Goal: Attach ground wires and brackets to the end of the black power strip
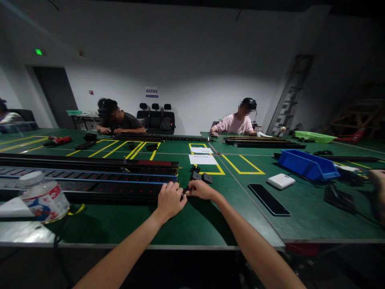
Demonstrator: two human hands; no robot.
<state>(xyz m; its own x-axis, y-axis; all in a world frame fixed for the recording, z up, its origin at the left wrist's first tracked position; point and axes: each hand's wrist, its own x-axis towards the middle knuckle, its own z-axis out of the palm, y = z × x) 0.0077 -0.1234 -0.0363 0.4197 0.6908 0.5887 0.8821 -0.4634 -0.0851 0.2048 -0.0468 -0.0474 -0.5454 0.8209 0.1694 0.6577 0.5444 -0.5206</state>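
Note:
Long black strips (120,188) with rows of small red marks and blue lines lie side by side at the left. My left hand (170,199) is closed around the right end of the nearest strip. Against that same end, my right hand (201,189) pinches with thumb and fingers; a small dark and pale bit shows between the two hands, too small to name. Just beyond my right hand are small black flat pieces (207,178). The fingers partly hide the strip's end.
A clear bottle (45,197) stands at left. To the right lie a phone (268,199), a white case (280,181) and a blue bin (308,165). White paper sheets (203,159) lie ahead. Two people (236,122) work across the table; another person's hand (377,178) shows at the right edge.

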